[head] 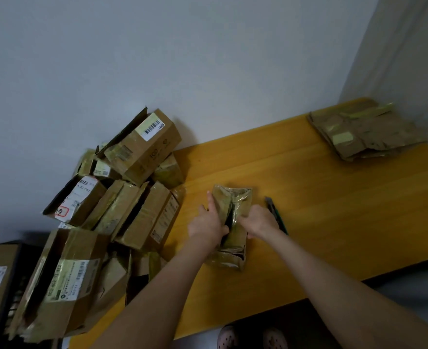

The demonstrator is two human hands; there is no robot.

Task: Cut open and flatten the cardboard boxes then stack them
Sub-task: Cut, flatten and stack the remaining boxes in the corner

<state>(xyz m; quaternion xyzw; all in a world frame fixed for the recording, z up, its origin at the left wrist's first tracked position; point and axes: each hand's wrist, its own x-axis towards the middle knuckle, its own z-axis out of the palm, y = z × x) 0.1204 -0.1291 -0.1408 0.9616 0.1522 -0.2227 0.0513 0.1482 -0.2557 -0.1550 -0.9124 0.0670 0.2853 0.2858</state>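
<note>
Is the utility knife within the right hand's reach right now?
Probably yes. The utility knife lies on bare table just beside the right hand, nothing between them; it must first let go of the small cardboard box.

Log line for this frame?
left hand, right hand grip taped box | utility knife on table beside box | flattened stack far corner | box pile left

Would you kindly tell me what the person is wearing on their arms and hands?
Nothing visible: both forearms are bare with no sleeves in view, and the left hand and right hand wear no gloves. No watch, bracelet or ring shows, though blur limits detail.
</note>
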